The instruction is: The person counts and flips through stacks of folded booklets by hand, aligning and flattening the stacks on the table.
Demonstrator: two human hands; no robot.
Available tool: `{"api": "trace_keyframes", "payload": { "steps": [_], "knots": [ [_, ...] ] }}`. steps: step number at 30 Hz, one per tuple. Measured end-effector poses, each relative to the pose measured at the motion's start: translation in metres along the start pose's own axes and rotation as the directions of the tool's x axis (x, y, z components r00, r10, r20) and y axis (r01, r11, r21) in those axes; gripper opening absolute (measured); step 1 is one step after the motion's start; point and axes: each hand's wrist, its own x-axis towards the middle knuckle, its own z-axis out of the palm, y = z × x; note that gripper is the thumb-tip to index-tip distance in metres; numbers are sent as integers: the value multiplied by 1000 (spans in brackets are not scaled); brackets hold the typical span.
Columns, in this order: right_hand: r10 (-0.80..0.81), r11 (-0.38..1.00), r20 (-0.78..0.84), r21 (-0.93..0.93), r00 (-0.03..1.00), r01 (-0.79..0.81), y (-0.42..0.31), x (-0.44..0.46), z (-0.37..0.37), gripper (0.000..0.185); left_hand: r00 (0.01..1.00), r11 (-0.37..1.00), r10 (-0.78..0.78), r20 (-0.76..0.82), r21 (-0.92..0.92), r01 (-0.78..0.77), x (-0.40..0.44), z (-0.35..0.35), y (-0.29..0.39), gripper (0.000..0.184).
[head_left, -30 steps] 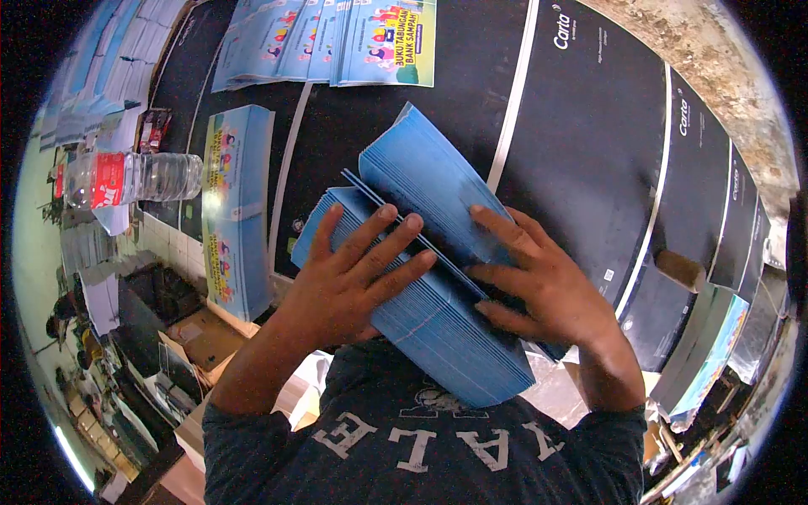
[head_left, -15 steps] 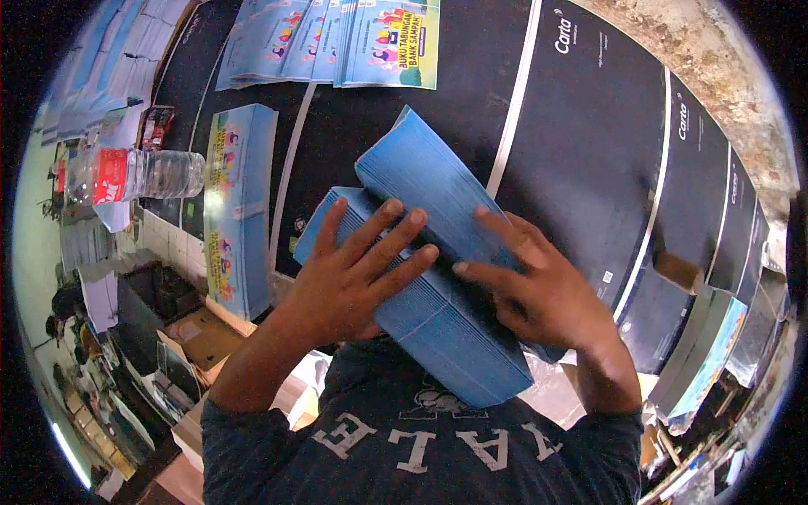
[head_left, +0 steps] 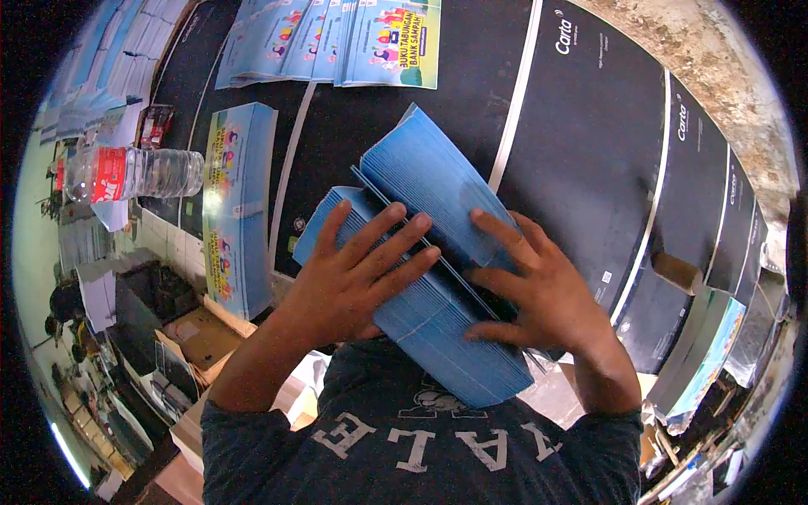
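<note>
Blue booklets [head_left: 454, 337] in two stacks at the black tabletop's [head_left: 581, 160] near edge.
Left hand [head_left: 352, 271] and right hand [head_left: 543, 282] lie on them, fingers spread; whether they clamp, I can't tell. Cardboard box [head_left: 200, 343] open, contents unclear.

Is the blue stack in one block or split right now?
Split: a dark gap runs through the blue stack, with the right hand across it.

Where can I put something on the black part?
The black surface has a big bare patch between the right hand and biggest Carta word, and a smaller one between the blue stacks and colourful booklets. It's crowded around the left hand and bottle.
</note>
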Motion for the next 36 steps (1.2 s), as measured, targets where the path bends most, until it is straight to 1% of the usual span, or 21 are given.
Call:
{"api": "trace_keyframes", "payload": {
  "steps": [2, 9, 11, 12, 13, 14, 15, 16, 17, 18, 20, 22, 24, 26, 28, 30, 32, 36],
  "knots": [
    [-15, 1000, -20, 15, 1000, 15, -2, 0, 0, 45, 1000, 1000, 2, -16, 1, -2, 1, 1, 0, 108],
    [-13, 998, -23, 54, 1000, 14, 6, -1, 0, 45, 998, 1000, 26, -56, 17, -25, 4, 1, -1, 111],
    [-12, 999, -24, -39, 1000, 11, 6, -1, 4, 44, 998, 1000, 13, -67, 14, -12, 5, 1, 0, 112],
    [-14, 999, -24, -41, 1000, 13, 5, -1, 4, 44, 997, 1000, 4, -78, 9, -3, 6, 0, 1, 113],
    [-48, 995, -6, -89, 999, 47, 4, -2, 3, 44, 997, 1000, 7, -78, 9, -6, 5, 0, 2, 113],
    [-77, 988, 12, -135, 997, 78, 2, -4, 2, 45, 1000, 998, 5, -12, 68, -5, 3, 0, 4, 107],
    [-74, 988, 11, -135, 997, 74, 0, -4, 1, 45, 998, 992, -2, 55, 129, -5, 1, -1, 5, 102],
    [-45, 995, -3, -88, 999, 44, -2, -3, -1, 45, 998, 992, 0, 57, 129, -8, -1, 0, 5, 102],
    [-17, 999, -17, -40, 1000, 16, -4, -1, -2, 45, 998, 997, -9, 59, 81, 5, -2, 0, 5, 102],
    [-18, 999, -17, -40, 1000, 18, -2, -1, -1, 45, 998, 999, -21, 60, 33, 19, -4, 0, 5, 101],
    [-32, 999, -32, 11, 999, 32, 4, -1, -1, 46, 998, 999, -16, 57, 34, 14, -5, 1, 3, 102],
    [-45, 999, -31, 15, 998, 46, 6, 0, -2, 45, 999, 999, -8, 53, 33, 6, -6, 5, 2, 103],
    [-56, 998, -32, 20, 998, 57, 8, -1, -2, 43, 1000, 999, 8, -24, 37, -7, -7, 11, 2, 107],
    [-52, 997, -49, 57, 997, 54, 10, -2, 0, 41, 1000, 999, 5, -11, 38, -4, -8, 9, 2, 107],
    [-52, 997, -44, 56, 998, 54, 9, -1, 0, 41, 1000, 999, 1, 2, 39, -1, -8, 9, 1, 107],
    [-54, 997, -39, 55, 998, 56, 7, 0, -1, 40, 1000, 999, 14, -25, 49, -13, -9, 11, 0, 106],
    [-2, 1000, 8, 24, 1000, 2, 2, 0, -3, 41, 1000, 999, 12, -10, 46, -12, -8, 9, 1, 105],
    [-20, 998, -5, 57, 1000, 20, 7, -3, 0, 44, 1000, 999, 5, 6, 35, -5, -6, 7, 2, 101]
  ]
}}
